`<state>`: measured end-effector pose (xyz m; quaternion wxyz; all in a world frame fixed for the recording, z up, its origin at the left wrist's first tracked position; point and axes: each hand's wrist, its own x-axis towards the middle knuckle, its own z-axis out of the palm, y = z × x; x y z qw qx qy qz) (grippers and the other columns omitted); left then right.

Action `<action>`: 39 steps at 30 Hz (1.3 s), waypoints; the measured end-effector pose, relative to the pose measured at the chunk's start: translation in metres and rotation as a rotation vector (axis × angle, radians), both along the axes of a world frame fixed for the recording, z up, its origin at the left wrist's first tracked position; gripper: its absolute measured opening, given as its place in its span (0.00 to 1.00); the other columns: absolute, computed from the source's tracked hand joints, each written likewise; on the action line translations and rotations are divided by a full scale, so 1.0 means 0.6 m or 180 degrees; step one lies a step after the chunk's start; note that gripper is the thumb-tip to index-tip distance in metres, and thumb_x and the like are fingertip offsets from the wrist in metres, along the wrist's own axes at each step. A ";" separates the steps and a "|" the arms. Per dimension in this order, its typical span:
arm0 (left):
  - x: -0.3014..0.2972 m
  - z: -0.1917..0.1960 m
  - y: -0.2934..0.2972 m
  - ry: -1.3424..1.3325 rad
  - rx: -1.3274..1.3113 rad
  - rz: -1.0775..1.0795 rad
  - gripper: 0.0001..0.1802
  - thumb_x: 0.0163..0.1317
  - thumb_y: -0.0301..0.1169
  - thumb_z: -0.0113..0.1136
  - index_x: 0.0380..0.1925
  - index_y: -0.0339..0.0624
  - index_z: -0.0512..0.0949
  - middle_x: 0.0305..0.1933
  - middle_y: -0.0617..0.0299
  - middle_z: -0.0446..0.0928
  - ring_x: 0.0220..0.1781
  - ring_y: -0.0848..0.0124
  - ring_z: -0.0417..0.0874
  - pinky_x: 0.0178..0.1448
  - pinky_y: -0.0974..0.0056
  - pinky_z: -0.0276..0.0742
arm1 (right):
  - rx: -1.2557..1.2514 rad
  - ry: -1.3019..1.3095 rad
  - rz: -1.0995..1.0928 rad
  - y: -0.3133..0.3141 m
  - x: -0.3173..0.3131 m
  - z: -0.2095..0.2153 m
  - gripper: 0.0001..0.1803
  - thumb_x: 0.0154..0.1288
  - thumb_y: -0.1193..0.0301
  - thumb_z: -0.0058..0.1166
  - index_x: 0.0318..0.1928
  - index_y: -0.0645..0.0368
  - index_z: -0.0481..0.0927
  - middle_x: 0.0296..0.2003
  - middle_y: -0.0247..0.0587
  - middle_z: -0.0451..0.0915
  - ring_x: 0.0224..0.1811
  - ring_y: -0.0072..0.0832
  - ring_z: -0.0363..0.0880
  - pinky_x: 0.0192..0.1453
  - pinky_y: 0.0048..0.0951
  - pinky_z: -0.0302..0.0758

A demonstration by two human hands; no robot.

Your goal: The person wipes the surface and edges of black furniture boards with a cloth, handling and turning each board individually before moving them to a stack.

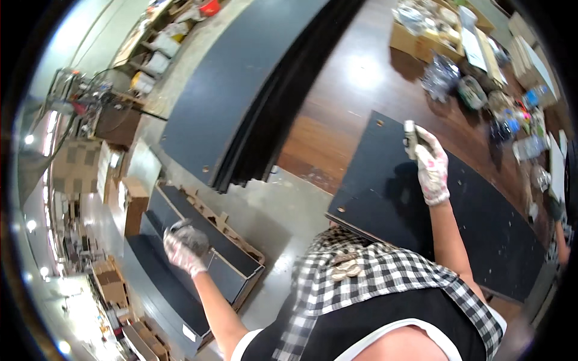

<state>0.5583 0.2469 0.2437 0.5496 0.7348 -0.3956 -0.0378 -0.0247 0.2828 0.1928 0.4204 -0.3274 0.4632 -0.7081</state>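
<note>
My right hand (432,168), in a white glove with pink marks, is raised over a dark panel (481,210). Its fingers close round a small, dark greyish bottle-like object (412,144) with a white top; its exact kind is unclear. The panel lies on a brown wooden tabletop (325,138) and has small holes near its corners and several pale specks. Out to the left, my left hand (180,253), gloved alike, grips a crumpled grey cloth (194,240). Beneath that arm, further dark panels (229,277) lie in an open carton.
A stack of long dark panels (241,78) stands ahead, slightly left. Cardboard boxes (421,42), plastic bags (442,75) and bottles (530,147) crowd the table's far right. Grey floor (289,210) shows between the table and the carton. Shelving with containers (156,63) lines the far left.
</note>
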 end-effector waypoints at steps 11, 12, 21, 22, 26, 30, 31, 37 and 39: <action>-0.197 -0.119 0.017 0.1563 -0.0018 -0.1814 0.15 0.71 0.30 0.52 0.51 0.32 0.80 0.49 0.57 0.83 0.49 0.70 0.82 0.56 0.65 0.77 | -0.0965 0.4684 0.1660 0.020 0.208 0.045 0.12 0.56 0.60 0.56 0.38 0.51 0.78 0.32 0.39 0.76 0.36 0.38 0.77 0.36 0.42 0.76; -0.206 -0.126 0.025 0.1627 0.0039 -0.1802 0.15 0.71 0.30 0.52 0.51 0.32 0.80 0.49 0.56 0.83 0.49 0.70 0.82 0.56 0.65 0.77 | -0.0844 0.4938 0.1919 0.017 0.221 0.042 0.12 0.55 0.60 0.55 0.38 0.50 0.78 0.32 0.39 0.75 0.34 0.38 0.76 0.34 0.41 0.75; -0.238 -0.159 0.042 0.1769 0.0668 -0.1686 0.16 0.70 0.29 0.53 0.53 0.31 0.78 0.53 0.55 0.81 0.53 0.68 0.80 0.61 0.63 0.73 | -0.0362 0.5372 0.2653 -0.014 0.217 0.089 0.08 0.58 0.62 0.54 0.36 0.48 0.79 0.28 0.38 0.74 0.31 0.38 0.76 0.30 0.41 0.74; -0.238 -0.166 0.039 0.1650 0.0723 -0.1745 0.17 0.71 0.32 0.53 0.53 0.32 0.78 0.52 0.56 0.81 0.52 0.69 0.79 0.60 0.63 0.73 | -0.0638 0.5156 0.2538 -0.004 0.215 0.078 0.08 0.58 0.63 0.53 0.36 0.49 0.80 0.29 0.39 0.75 0.34 0.38 0.77 0.33 0.41 0.75; -0.258 -0.176 0.029 0.1751 0.0889 -0.1960 0.17 0.71 0.32 0.53 0.52 0.31 0.79 0.51 0.55 0.81 0.52 0.68 0.80 0.60 0.63 0.73 | -0.0369 0.5281 0.1956 -0.054 0.153 0.077 0.09 0.56 0.62 0.53 0.34 0.49 0.82 0.30 0.40 0.76 0.36 0.38 0.78 0.37 0.41 0.76; -0.301 -0.159 0.020 0.1908 0.1246 -0.2214 0.16 0.71 0.30 0.52 0.53 0.30 0.78 0.53 0.54 0.81 0.53 0.67 0.80 0.61 0.63 0.73 | 0.0059 0.5639 0.1437 -0.174 0.006 0.064 0.11 0.58 0.60 0.56 0.40 0.45 0.82 0.34 0.38 0.77 0.40 0.41 0.76 0.40 0.43 0.74; -0.312 -0.154 0.015 0.1839 0.1332 -0.2316 0.16 0.71 0.30 0.52 0.53 0.30 0.78 0.52 0.54 0.81 0.53 0.67 0.80 0.61 0.63 0.73 | 0.0148 0.5522 0.1262 -0.201 -0.040 0.059 0.11 0.58 0.60 0.57 0.40 0.46 0.82 0.34 0.37 0.77 0.41 0.41 0.76 0.42 0.44 0.74; -0.373 -0.087 -0.015 0.1613 0.1365 -0.2667 0.19 0.70 0.34 0.54 0.51 0.28 0.78 0.51 0.52 0.81 0.52 0.66 0.80 0.61 0.61 0.73 | 0.0552 0.4854 -0.0033 -0.208 -0.095 0.038 0.15 0.61 0.60 0.57 0.46 0.50 0.82 0.36 0.42 0.77 0.42 0.42 0.77 0.47 0.42 0.75; -0.422 -0.049 -0.031 0.2010 0.1308 -0.2974 0.18 0.69 0.33 0.54 0.51 0.28 0.78 0.50 0.52 0.82 0.52 0.66 0.81 0.61 0.61 0.74 | 0.0919 0.4601 0.0000 -0.171 -0.074 0.034 0.16 0.61 0.60 0.59 0.47 0.50 0.82 0.38 0.42 0.79 0.44 0.42 0.78 0.48 0.41 0.75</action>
